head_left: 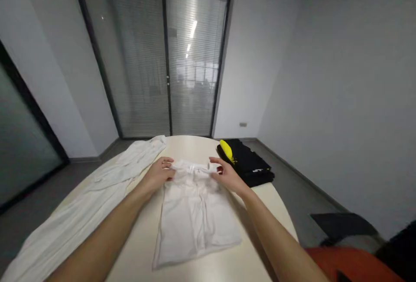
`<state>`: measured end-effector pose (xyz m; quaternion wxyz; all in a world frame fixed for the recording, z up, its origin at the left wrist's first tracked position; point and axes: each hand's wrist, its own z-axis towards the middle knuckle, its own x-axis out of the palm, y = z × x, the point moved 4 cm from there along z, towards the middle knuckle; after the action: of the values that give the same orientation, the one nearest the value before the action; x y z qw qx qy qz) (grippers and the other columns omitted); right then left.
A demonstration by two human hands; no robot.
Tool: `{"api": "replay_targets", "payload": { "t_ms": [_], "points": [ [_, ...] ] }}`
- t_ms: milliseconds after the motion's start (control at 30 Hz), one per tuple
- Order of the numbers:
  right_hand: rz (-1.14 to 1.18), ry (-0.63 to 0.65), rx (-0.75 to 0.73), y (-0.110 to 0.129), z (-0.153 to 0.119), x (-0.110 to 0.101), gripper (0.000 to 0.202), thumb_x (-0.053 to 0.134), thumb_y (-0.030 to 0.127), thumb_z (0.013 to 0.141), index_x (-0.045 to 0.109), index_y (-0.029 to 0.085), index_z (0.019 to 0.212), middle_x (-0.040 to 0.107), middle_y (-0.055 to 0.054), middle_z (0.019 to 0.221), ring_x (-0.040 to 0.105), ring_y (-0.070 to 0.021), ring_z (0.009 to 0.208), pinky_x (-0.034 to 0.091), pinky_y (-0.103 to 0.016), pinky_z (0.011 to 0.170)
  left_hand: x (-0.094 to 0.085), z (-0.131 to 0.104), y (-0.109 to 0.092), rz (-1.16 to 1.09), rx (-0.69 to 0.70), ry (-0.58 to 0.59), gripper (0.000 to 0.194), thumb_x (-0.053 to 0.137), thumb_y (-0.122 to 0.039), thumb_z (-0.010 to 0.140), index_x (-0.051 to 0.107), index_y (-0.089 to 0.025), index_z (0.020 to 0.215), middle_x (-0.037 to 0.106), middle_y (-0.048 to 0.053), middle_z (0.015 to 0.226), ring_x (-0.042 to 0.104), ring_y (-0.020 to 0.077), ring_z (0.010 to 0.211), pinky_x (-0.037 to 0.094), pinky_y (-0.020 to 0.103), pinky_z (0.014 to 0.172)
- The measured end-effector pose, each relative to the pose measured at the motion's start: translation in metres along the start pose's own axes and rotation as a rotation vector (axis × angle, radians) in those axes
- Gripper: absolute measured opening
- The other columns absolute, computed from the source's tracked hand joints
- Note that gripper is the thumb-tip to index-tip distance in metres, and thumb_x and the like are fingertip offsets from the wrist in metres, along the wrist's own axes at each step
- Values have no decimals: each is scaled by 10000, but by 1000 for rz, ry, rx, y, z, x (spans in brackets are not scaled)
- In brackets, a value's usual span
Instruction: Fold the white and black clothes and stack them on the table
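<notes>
A pair of white shorts (185,217) lies spread on the table, its gathered waistband at the far side and its leg hems toward me. My left hand (159,171) has its fingers and thumb closed around the left end of the waistband. At the right end, my right hand (227,175) holds the waistband between a bent thumb and curled fingers. What appears to be a white drawstring shows at the middle of the waistband. The cloth below looks mostly flat, with some creases down the centre.
A long white cloth (100,191) lies crumpled along the left side of the pale round table (136,251). Folded black clothes (250,160) with a yellow piece (226,149) on top are stacked at the right edge. A red chair seat (351,264) stands at lower right.
</notes>
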<state>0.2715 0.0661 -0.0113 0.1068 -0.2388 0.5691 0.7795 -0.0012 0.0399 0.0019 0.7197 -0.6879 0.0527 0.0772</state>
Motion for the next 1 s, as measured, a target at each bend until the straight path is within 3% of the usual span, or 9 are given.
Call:
{"api": "replay_targets", "payload": {
  "t_ms": [133,233,500,667,833,1000],
  "points": [
    [-43,96,-1,8,-6,-2,435,645,245,759,667,159,1185,694,-67,1104,586,-173,849,463,-301,784,0,-14,-21,95,-15,98,552,647,-266,605,573,-173,1144,598,-12,843,625,161,762,535,295,739],
    [-9,150,-20,19,-12,-8,317,610,253,795,683,156,1087,683,-46,967,584,-164,790,445,-272,704,1,-25,-35,161,-56,226,419,673,-337,619,639,-170,1002,642,36,925,629,213,899,539,331,800],
    [2,166,-96,41,-23,-31,210,638,312,827,661,172,982,590,1,810,487,-127,691,358,-237,616,-7,-40,-55,236,-12,426,347,671,-441,754,562,-195,974,586,9,916,594,184,885,542,338,796],
    [107,245,-118,45,-27,-34,194,705,316,788,614,182,896,550,17,781,492,-128,710,378,-244,663,-8,-54,-67,336,92,678,279,650,-423,818,537,-194,929,560,-4,892,551,149,807,484,277,741],
    [235,483,-94,52,-38,-33,241,754,255,728,556,177,840,548,29,781,487,-103,686,378,-228,650,-5,-65,-67,484,104,850,236,681,-373,794,548,-205,893,570,-26,907,519,128,801,427,213,683],
    [284,764,26,47,-47,-22,371,802,208,656,623,162,978,635,-5,916,566,-119,796,439,-235,728,7,-72,-51,572,15,1003,310,791,-390,643,618,-205,822,638,-43,845,560,145,818,443,232,755]
  ]
}}
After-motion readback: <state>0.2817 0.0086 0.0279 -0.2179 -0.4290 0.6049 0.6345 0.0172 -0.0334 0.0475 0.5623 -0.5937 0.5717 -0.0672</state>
